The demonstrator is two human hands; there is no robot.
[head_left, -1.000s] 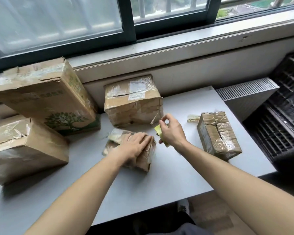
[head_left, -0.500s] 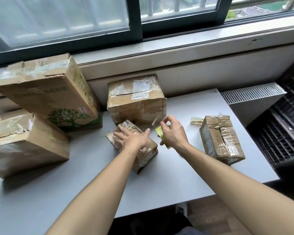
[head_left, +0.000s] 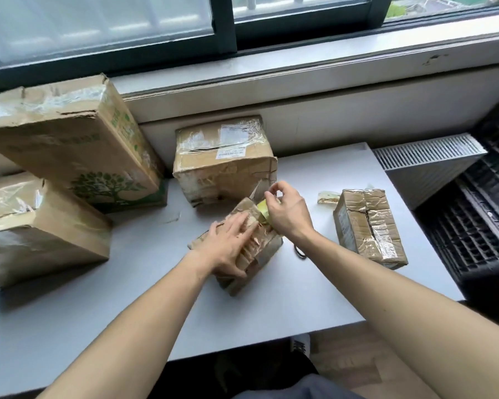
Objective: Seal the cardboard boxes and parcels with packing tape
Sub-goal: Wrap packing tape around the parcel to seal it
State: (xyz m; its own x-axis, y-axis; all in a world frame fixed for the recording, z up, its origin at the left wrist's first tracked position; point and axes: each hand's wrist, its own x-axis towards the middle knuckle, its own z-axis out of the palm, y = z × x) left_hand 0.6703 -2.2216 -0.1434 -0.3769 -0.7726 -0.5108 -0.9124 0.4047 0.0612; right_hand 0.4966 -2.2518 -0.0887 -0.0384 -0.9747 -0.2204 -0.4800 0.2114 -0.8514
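Note:
A small crumpled brown parcel (head_left: pixel 264 251), wrapped in shiny tape, lies mid-table. My left hand (head_left: pixel 228 246) lies flat on top of it with straight fingers pressing down. My right hand (head_left: pixel 288 211) is at the parcel's far end, its fingers curled round a yellow-green tape roll (head_left: pixel 262 210) and pinching a clear strip of tape that rises from the parcel. Much of the roll is hidden by the hand.
A taped box (head_left: pixel 225 159) stands just behind the parcel. Two larger boxes (head_left: pixel 69 139) (head_left: pixel 35 226) are stacked at the left. A small taped box (head_left: pixel 369 226) and a tape scrap (head_left: pixel 327 197) lie right. The grey table (head_left: pixel 314 298) ends near my body; a radiator (head_left: pixel 427 156) is at right.
The parcel has been turned and now lies lengthwise toward me. My left hand went from fingertips on it to flat on top. My right hand moved onto the parcel's far end with the roll.

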